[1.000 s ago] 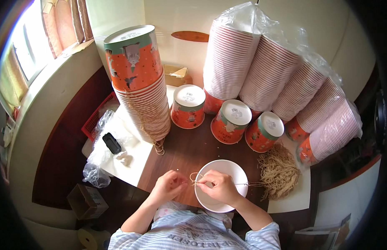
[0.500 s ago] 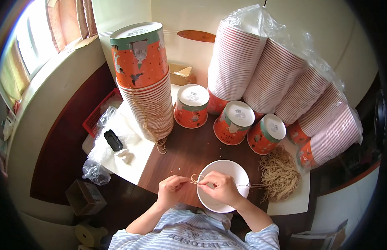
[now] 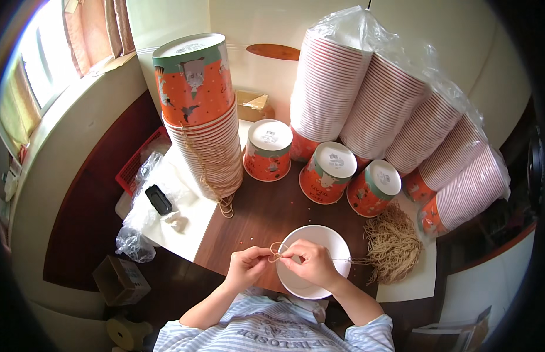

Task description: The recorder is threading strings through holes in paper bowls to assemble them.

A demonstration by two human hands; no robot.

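A thin tan cord (image 3: 278, 247) forms a small loop between my two hands, above the left rim of a white-lined paper bucket (image 3: 310, 283). My left hand (image 3: 248, 267) pinches one side of the loop, left of the bucket. Over the bucket's mouth, my right hand (image 3: 310, 264) pinches the cord from the other side. A strand runs from beneath the right hand across the bucket's right rim, toward a tangled bundle of tan cords (image 3: 394, 246) on the table. The fingertips hide part of the loop's crossing.
Three upside-down orange buckets (image 3: 328, 173) stand beyond my hands. A tall bucket stack (image 3: 205, 146) rises at left, with cords hanging down it. Plastic-wrapped bucket stacks (image 3: 390, 105) lean at right. A black tray-like object (image 3: 158, 199) lies on clear plastic. An open carton (image 3: 123, 280) sits lower left.
My left hand has shifted slightly right, closer to my right hand. The cord loop now stands up rounder and larger above the fingertips. The bucket has stayed in place.
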